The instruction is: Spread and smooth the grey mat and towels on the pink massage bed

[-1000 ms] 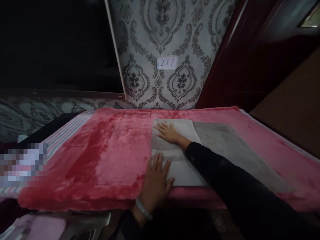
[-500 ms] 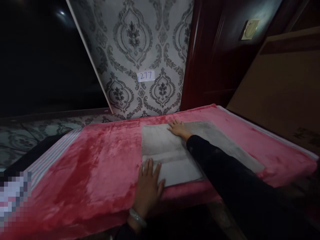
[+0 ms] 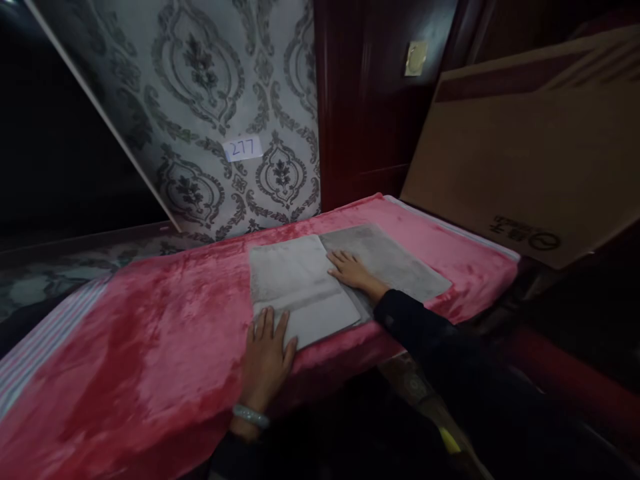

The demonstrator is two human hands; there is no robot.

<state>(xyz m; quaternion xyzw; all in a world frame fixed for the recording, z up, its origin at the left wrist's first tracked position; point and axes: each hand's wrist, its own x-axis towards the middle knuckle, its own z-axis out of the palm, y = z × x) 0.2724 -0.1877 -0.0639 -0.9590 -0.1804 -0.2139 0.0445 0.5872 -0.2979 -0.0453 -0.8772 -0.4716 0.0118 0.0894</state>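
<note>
A grey cloth (image 3: 293, 270) lies flat on the pink plush cover (image 3: 195, 327), its paler left part folded over and a darker part spreading to the right. My left hand (image 3: 265, 360), with a bracelet at the wrist, rests on the cloth's near left corner, fingers stretched out. Lying flat with fingers spread, my right hand (image 3: 351, 272) presses on the cloth near the edge between the pale and dark parts. Neither hand grips anything. My right forearm passes in front of the table's near edge.
A large cardboard box (image 3: 515, 153) stands beyond the table's right end. At the left is a dark screen (image 3: 65, 133). A paper label reading 277 (image 3: 243, 148) is on the patterned wall. A striped cloth edge (image 3: 55, 333) shows at the table's left.
My right hand has slid from the cloth's far edge toward me, down along the fold. My left hand stays at the near left corner. The view has turned right.
</note>
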